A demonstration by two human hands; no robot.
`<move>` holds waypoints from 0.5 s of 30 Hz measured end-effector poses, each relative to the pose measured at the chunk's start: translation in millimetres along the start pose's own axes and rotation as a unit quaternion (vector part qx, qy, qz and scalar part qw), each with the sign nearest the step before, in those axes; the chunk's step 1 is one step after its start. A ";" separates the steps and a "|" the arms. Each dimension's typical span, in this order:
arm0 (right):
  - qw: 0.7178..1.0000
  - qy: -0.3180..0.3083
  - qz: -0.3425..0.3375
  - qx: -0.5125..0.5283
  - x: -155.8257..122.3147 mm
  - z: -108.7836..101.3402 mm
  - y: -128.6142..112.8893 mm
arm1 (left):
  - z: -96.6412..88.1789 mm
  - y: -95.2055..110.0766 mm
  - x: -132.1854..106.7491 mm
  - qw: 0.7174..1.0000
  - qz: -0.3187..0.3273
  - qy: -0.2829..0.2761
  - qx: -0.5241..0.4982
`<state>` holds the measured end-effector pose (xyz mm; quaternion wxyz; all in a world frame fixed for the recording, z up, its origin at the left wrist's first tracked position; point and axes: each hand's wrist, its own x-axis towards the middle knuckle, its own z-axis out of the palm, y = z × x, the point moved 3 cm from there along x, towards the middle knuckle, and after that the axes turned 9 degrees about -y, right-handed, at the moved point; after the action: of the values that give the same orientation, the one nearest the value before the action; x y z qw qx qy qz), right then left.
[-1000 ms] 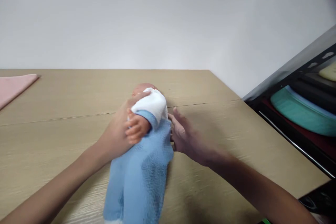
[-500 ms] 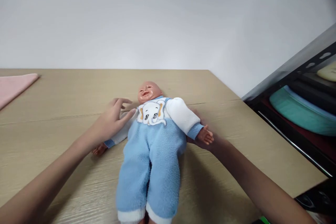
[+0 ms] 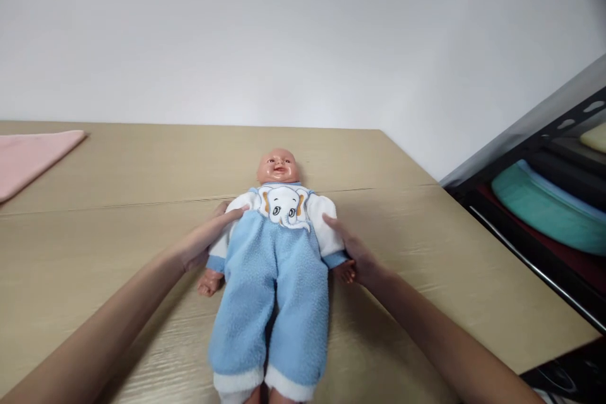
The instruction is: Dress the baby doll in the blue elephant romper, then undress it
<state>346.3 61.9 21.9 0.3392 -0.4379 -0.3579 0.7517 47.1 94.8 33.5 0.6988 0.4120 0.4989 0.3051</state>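
Observation:
A baby doll (image 3: 277, 252) in a blue fleece romper with white sleeves and an elephant patch lies face up on the wooden table (image 3: 118, 202), head away from me. My left hand (image 3: 208, 237) rests against the doll's sleeve on the left side, fingers stretched toward its shoulder. My right hand (image 3: 353, 252) presses against the sleeve on the right side, fingers extended along the arm. Both doll arms lie close to its body.
A folded pink cloth (image 3: 33, 154) lies at the table's far left. To the right stands a dark shelf (image 3: 544, 227) holding a teal cushion-like item (image 3: 549, 208). A white wall rises behind the table.
The doll has been turned from face down onto its back. Its arms, spread out half a second ago, now lie tucked against its sides under my two hands.

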 end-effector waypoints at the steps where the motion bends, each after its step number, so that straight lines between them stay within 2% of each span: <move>1: 1.000 0.004 0.000 -0.008 -1.2 2.9 0.7 | 1.9 -1.2 -2.7 1.000 0.005 0.011 -0.002; 5: 0.999 0.012 -0.013 -0.030 -10.3 11.3 -3.8 | 8.4 -5.1 -26.4 0.998 0.029 0.064 0.007; 10: 0.997 -0.037 0.057 -0.046 -35.6 16.8 -1.3 | 21.1 -20.1 -86.5 0.993 0.042 0.105 0.042; 12: 0.992 -0.070 0.082 -0.062 -52.3 22.2 2.5 | 21.9 -35.5 -117.3 0.984 0.059 0.149 0.080; 14: 0.989 -0.087 0.086 -0.080 -72.8 30.6 4.4 | 21.4 -59.8 -148.9 0.981 0.045 0.171 0.084; 15: 0.989 -0.085 0.079 -0.088 -84.0 35.7 4.3 | 19.8 -72.7 -165.4 0.975 0.040 0.202 0.087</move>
<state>345.8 -18.1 66.0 0.2069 -0.4277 -0.4144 0.7763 14.7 -83.6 46.5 0.5318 0.4210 0.6376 0.3653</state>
